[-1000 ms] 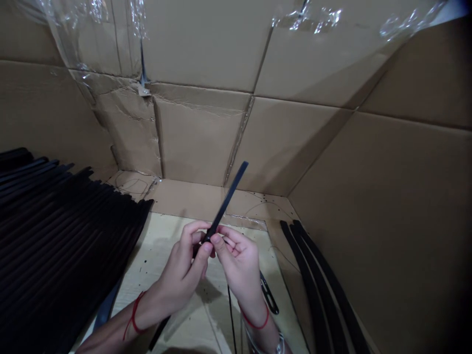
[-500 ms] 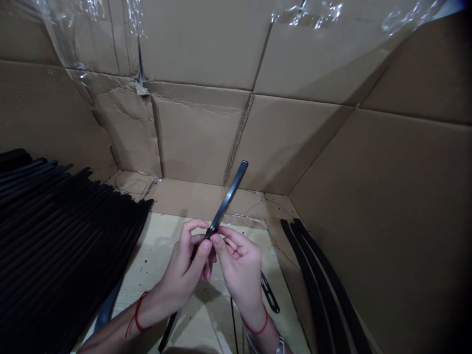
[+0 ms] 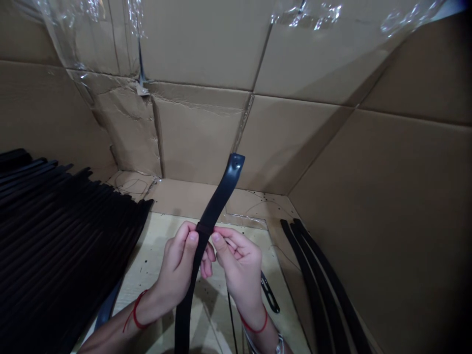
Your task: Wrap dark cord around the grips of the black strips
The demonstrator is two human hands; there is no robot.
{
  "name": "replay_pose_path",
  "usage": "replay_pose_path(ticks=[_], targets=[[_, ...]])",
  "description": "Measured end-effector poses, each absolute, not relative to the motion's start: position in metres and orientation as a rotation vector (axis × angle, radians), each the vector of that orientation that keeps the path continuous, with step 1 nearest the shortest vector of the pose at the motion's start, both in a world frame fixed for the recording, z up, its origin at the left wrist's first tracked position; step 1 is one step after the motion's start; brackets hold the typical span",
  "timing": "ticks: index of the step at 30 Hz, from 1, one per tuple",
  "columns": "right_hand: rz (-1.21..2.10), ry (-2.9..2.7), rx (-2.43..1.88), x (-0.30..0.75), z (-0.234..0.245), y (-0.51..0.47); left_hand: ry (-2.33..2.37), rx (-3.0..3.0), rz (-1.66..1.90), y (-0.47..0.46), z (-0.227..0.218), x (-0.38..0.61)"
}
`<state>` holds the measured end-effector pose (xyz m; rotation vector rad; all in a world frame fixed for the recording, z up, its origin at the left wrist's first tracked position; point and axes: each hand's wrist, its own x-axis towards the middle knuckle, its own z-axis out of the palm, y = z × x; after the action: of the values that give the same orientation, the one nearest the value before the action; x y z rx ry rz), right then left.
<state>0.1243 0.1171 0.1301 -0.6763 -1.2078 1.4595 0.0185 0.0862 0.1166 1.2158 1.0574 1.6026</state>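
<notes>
While the left hand (image 3: 176,265) and right hand (image 3: 239,268) work close together over the desk, both clamp around one black strap (image 3: 217,196). The left hand wraps the strap from its side, thumb pressed on the face. The right hand pinches at a narrow dark band (image 3: 204,228) that circles the strap, though the exact contact is partly hidden. The hands nearly touch but stay apart, with the strap between them. Each wrist has a red string bracelet (image 3: 137,310), and a metal watch band (image 3: 280,345) shows at the bottom edge on the right wrist.

Strap stands tilted upward, with its holed end free above the hands and its lower length hanging down out of frame. Band is already on the strap, above the middle of what shows. On the pale wooden desk (image 3: 147,265) lie a small black slotted piece (image 3: 270,293) and a thin black cord (image 3: 230,314), both just beyond the right hand. Further left is a big pile of black straps (image 3: 62,246), still thick. Three long black straps (image 3: 317,285) lie on the right. Past those, cardboard walls (image 3: 295,137) close the space, with clear plastic sheeting (image 3: 84,29) taped along the top.
</notes>
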Motion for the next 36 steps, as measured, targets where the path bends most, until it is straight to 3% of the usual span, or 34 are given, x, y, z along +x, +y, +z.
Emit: replay_pose_path(ticks=[6,11,15,21,36], targets=[[1.544,-1.227,-0.601,0.126,0.129,0.118,0.829,1.069,1.584,0.084,0.112,0.018],[1.760,-1.405,-0.466,0.141,0.129,0.132,0.536,0.961,1.354,0.094,0.102,0.015],[1.678,-1.361,-0.554,0.145,0.126,0.141,0.663,0.921,1.215,0.101,0.102,0.017],[1.548,-1.257,-0.718,0.133,0.123,0.141,0.953,1.194,1.325,0.099,0.101,0.020],[1.533,-1.394,-0.603,0.140,0.130,0.141,0.248,0.849,0.990,0.102,0.097,-0.001]])
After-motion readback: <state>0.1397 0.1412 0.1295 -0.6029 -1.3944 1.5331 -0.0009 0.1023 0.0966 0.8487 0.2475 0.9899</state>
